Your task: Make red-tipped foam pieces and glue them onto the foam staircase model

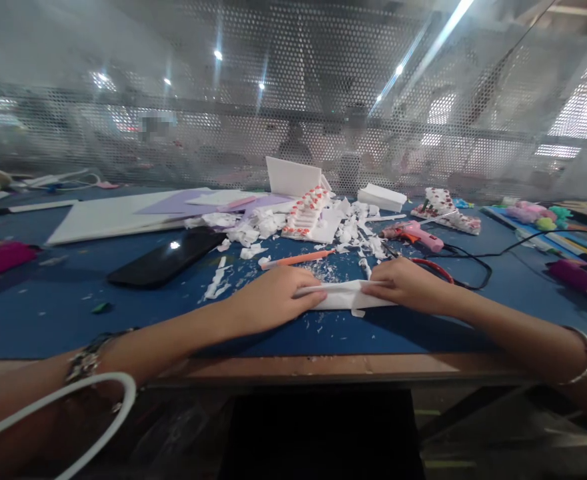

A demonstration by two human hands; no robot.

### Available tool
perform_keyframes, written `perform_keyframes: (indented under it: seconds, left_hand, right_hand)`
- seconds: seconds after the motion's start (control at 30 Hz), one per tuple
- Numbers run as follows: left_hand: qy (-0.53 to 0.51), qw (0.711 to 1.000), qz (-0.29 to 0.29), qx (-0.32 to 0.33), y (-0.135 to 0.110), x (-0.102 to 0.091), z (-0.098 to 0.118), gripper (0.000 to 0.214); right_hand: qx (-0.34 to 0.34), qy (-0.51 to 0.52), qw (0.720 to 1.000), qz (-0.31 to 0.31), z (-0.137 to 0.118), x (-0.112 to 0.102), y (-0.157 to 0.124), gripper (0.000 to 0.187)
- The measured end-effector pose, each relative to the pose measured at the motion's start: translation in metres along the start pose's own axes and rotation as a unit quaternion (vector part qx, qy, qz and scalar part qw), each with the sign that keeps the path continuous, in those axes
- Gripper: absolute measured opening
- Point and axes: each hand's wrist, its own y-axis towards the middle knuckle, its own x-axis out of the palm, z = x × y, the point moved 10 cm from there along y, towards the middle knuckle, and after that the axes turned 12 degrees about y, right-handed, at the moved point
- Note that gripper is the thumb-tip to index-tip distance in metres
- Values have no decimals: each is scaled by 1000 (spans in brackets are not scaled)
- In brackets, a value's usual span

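A folded piece of white paper is held low over the blue tabletop near its front edge. My left hand pinches its left end between thumb and fingers. At the other end, my right hand grips the paper the same way. Just beyond the hands lies an orange pen-like tool with a pale end. Behind it stands a small white stair-shaped model dotted with red-orange bits. Torn white scraps surround the model on both sides.
A black phone lies at left, before white and purple sheets. To the right are a pink glue gun with its black cord, red-handled scissors and a white spotted piece. A white cable loops by my left forearm.
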Motion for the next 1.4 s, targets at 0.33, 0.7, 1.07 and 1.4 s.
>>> perform_keyframes:
  seconds: [0.33, 0.7, 1.07, 1.4]
  left_hand:
    - [72, 994, 60, -52, 10, 1, -17, 21]
    - [178, 977, 78, 91, 13, 2, 14, 28]
    - [185, 973, -21, 135, 27, 4, 34, 23]
    - [-215, 964, -138, 75, 48, -5, 8, 35]
  right_hand:
    - [79, -71, 994, 21, 16, 1, -3, 36]
    - [-3, -143, 988, 52, -11, -9, -8, 27]
    - [-40, -129, 990, -51, -22, -4, -4, 20]
    - [1, 10, 994, 108, -9, -74, 12, 25]
